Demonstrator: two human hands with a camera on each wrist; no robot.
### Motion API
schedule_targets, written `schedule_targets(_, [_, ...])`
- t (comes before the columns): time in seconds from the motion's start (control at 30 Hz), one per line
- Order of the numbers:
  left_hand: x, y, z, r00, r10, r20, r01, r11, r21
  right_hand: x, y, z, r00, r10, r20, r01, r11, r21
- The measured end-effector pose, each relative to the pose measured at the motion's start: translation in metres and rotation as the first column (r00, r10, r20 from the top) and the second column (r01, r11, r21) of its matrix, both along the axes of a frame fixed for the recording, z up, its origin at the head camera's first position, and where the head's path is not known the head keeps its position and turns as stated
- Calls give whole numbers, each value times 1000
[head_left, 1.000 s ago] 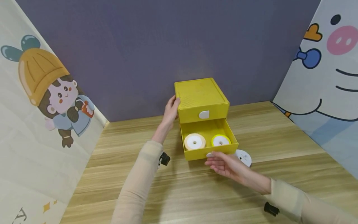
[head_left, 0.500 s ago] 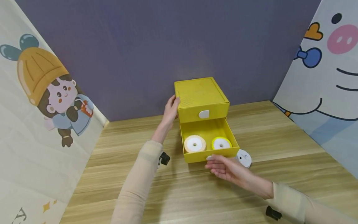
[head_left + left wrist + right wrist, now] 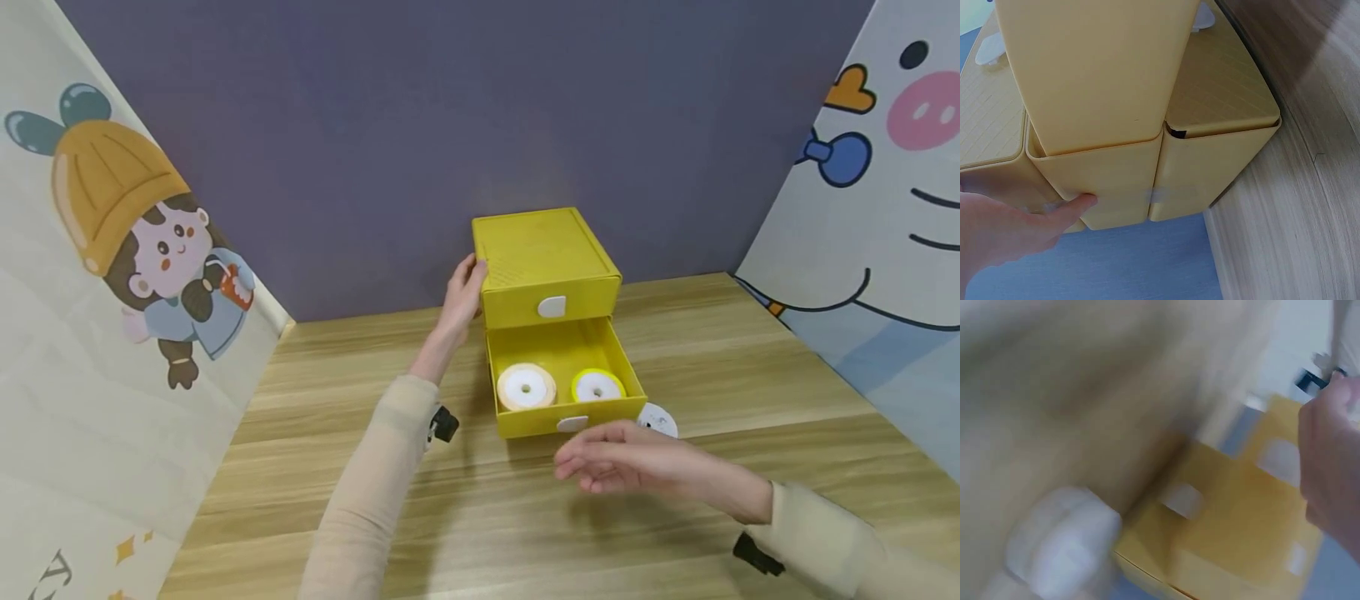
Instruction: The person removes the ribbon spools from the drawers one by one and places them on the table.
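Note:
A yellow drawer cabinet stands against the back wall, its middle drawer pulled out, as the left wrist view shows too. Inside the drawer lie a peach-edged ribbon spool and a yellow-edged ribbon spool. My left hand rests against the cabinet's left side; the thumb lies extended along that side in the left wrist view. Just in front of the drawer's white pull tab, my right hand hovers with relaxed fingers, apart from it and holding nothing. The right wrist view is blurred.
A white spool is on the wooden table right of the drawer, partly hidden by it and my right hand. A dark purple wall rises behind the cabinet. Printed cloth panels flank the table.
The middle drawer slid slightly further toward me, then my right hand let go of its tab and moved back to the right. My left hand stays at the cabinet's side.

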State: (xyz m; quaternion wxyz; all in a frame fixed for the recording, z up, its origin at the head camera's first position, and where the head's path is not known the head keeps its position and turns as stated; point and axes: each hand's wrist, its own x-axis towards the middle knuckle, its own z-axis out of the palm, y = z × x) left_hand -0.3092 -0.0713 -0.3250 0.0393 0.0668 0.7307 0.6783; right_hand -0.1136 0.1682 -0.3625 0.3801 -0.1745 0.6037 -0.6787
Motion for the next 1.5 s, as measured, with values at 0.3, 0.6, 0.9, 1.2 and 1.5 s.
schedule_targets(0.3, [-2,-2,-1,1000,7,2,-7,1000,-2,-42,-17,66,657,178,-733,176,909,378])
schedule_targets(0.6, [0,-3,-5,1000,7,-9,-7,1000,8,-77,-36,60,321,594,-738,303,674,674])
schedule_targets(0.9, [0,-1,-7,1000,10,-11,-10,1000,10,-99,-45,39,314,665,-678,300,608,735])
schedule_targets(1.2, [2,1,-4,1000,0,-24,0,1000,10,-106,-47,24,286,675,-680,308,608,732])
schedule_targets(1.5, [3,1,-1,1000,-9,-28,9,1000,0,-108,-50,19,289,652,-701,312,629,713])
